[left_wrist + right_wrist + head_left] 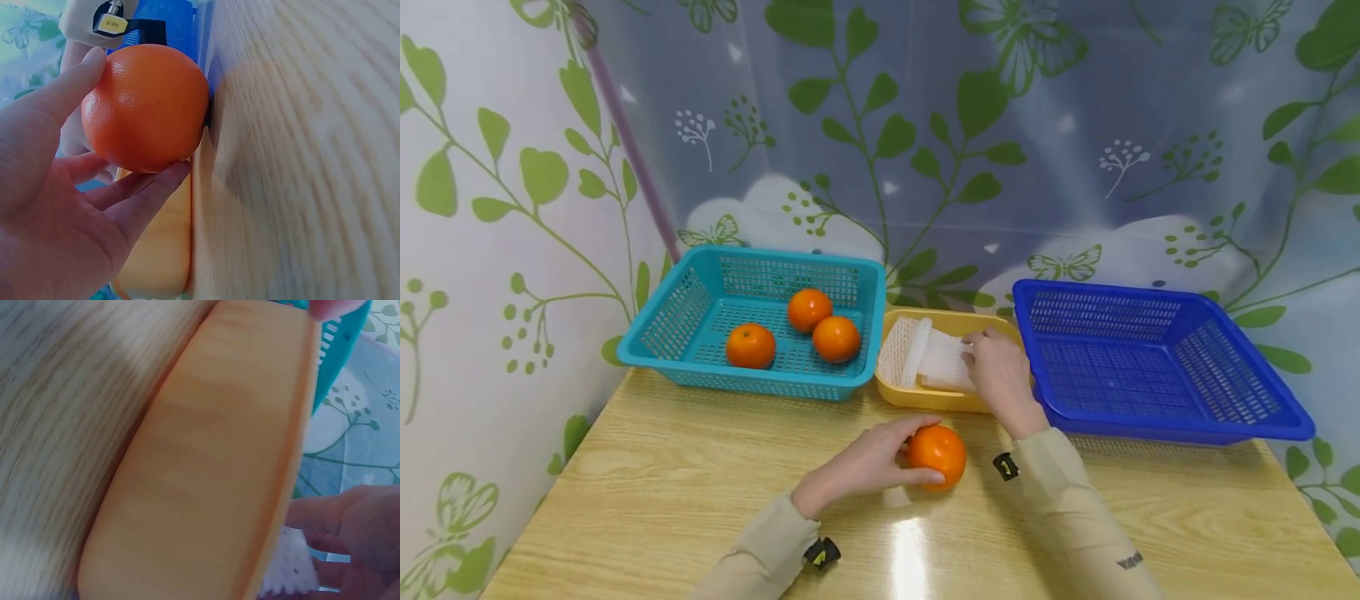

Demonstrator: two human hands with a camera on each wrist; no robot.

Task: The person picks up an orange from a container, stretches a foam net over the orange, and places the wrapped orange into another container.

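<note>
An orange [937, 457] is on the wooden table near the front middle, gripped by my left hand [868, 462] from its left side. In the left wrist view, the thumb lies along one side of the orange [147, 106] and the fingers on the other. My right hand [1000, 372] reaches into a small yellow basket [943, 401]. Its fingers pinch the right end of a white foam fruit net [946, 357], one of several nets lying there. The right wrist view has the basket wall [200, 456] hiding most of the net [290, 562] beside the fingers.
A teal basket [752, 380] at the back left holds three oranges [750, 346]. To the right of the yellow basket stands a blue basket [1150, 423]. A leaf-patterned curtain [925, 183] hangs behind the table [700, 467].
</note>
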